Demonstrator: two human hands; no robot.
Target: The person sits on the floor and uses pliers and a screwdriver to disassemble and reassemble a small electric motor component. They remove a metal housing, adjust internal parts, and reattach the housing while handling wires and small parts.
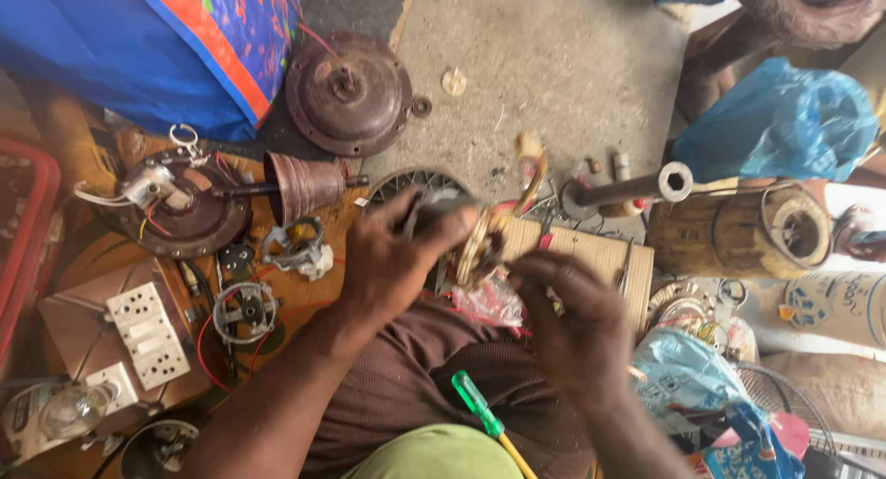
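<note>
Around you the biggest things lie at the edges: a blue bag with an orange stripe (157, 45) far left, a blue plastic bag (780, 119) far right, and a wooden cylinder (729, 232) on its side to the right, with a metal pipe (637, 188) lying across the floor just beyond it. On the concrete floor (554, 54) far of centre sits a round rusty motor cover (349, 93), and a second, darker motor housing (175, 207) with wires lies to the left, a ribbed rusty cone (303, 185) between them. Nearer left are a white switch board (148, 333) and a small round metal bracket (245, 311). The thing you are working on, a wound motor core (475, 248) with pale copper-coloured coils, is held up in the middle, directly in front of you, above your lap. Your left hand (392, 262) is closed over its dark left end, thumb across the top, so that hand carries it. Your right hand (577, 317) is just right of and nearer than the core, fingers curled toward the winding face; I cannot tell whether it grips anything there. The core's long axis runs roughly left to right between your hands, and your left is the closer one. A green-handled screwdriver (480, 407) rests on your lap, near your right forearm.
</note>
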